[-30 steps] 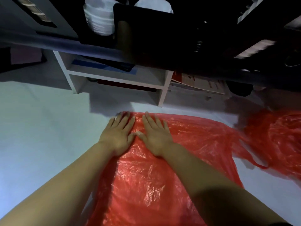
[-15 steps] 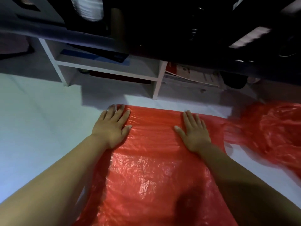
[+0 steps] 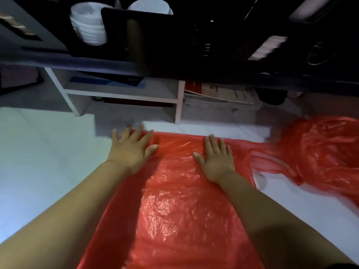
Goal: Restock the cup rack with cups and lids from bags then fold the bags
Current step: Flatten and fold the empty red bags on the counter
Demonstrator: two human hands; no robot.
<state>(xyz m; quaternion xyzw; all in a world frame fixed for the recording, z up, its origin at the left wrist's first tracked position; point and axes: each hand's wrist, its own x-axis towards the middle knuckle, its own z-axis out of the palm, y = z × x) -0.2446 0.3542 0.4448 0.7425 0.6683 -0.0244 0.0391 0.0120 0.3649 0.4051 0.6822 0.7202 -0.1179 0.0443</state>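
Left hand (image 3: 132, 152) and right hand (image 3: 215, 162) flat, fingers straight, on red bag (image 3: 174, 210); white floor (image 3: 38, 162), white shelf (image 3: 124, 94)

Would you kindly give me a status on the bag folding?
Both open: left hand, right hand flat on bag. Bag spread, unfolded. Crumpled second bag at right.

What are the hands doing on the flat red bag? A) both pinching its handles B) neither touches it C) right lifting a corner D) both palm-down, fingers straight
D: left hand and right hand both lie flat, fingers straight, on the far end of the red bag.
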